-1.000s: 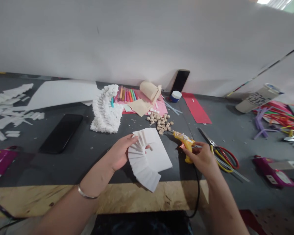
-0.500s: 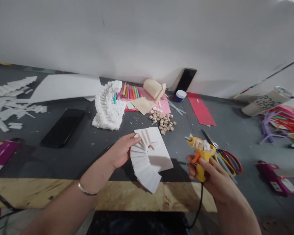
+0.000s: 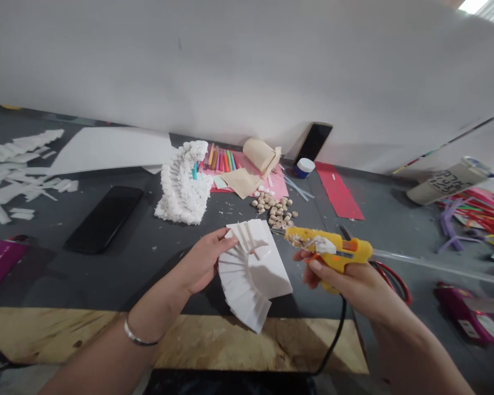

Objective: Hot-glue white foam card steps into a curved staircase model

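My left hand (image 3: 208, 258) pinches the left edge of a curved white paper staircase (image 3: 239, 291), its steps fanned in an arc on a square white base (image 3: 274, 269). In my right hand (image 3: 349, 285) is a yellow hot glue gun (image 3: 333, 247), fingers wrapped round its handle and orange trigger. Its nozzle points left, just above the base's upper right edge. A clear glue stick (image 3: 432, 265) juts from the gun's back. Beyond the staircase lies a heap of small tan discs (image 3: 278, 209). Scissors with red handles (image 3: 399, 282) are partly hidden behind my right hand.
A white textured curved model (image 3: 185, 186) stands at the back, near coloured sticks (image 3: 222, 158) and a brown paper roll (image 3: 261, 153). A black phone (image 3: 105, 218) lies left; another phone (image 3: 313, 142) leans on the wall. Magenta devices (image 3: 471, 312) and paper strips (image 3: 24, 175) sit at the sides.
The glue gun has moved left toward the white base and turned, so its nozzle now points left and the glue stick behind it shows. My left hand keeps its hold on the staircase.
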The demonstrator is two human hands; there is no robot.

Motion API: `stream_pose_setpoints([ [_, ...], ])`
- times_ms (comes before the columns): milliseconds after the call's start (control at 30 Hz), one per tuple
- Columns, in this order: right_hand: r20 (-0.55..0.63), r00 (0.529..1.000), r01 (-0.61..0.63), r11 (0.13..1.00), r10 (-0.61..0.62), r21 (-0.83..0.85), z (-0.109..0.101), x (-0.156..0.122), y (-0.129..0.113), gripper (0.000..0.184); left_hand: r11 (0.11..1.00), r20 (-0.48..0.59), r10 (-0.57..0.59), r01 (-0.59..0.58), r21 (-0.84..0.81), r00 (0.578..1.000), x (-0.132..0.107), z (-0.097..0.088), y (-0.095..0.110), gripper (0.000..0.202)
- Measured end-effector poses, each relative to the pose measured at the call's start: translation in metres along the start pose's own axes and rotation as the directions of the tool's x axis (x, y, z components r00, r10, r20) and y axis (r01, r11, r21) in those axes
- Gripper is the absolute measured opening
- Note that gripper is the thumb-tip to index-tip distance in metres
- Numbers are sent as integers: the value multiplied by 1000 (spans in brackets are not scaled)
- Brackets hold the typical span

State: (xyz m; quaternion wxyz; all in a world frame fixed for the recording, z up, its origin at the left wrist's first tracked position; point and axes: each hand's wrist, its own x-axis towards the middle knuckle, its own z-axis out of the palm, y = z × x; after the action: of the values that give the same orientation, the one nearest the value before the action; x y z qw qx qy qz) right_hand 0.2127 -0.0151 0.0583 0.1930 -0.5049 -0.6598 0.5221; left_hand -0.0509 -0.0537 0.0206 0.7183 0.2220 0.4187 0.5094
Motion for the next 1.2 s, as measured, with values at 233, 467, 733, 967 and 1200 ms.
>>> stream_pose_setpoints([
  [233, -103, 994, -52, 974, 30, -221, 12, 15, -9, 38, 1000, -9, 4, -4, 3, 1000, -1, 0, 0, 30],
  [467, -132, 990, -76, 962, 42, -263, 23, 22, -9, 40, 1000, -14, 10, -10, -3, 1000, 1, -1, -1, 29],
  [733, -97, 995, -50, 959, 24, -279, 20, 22, -10, 42, 1000, -27, 0, 1, 15, 1000, 1, -1, -1, 31],
  [967, -117, 991, -93, 966, 66, -242, 21, 20, -12, 39, 1000, -25, 5, -4, 14, 1000, 1, -2, 0, 33],
  [1200, -132, 990, -89, 947, 50, -310, 18, 17, -10, 44, 1000, -28, 6, -6, 0, 1000, 2, -1, 0, 31],
])
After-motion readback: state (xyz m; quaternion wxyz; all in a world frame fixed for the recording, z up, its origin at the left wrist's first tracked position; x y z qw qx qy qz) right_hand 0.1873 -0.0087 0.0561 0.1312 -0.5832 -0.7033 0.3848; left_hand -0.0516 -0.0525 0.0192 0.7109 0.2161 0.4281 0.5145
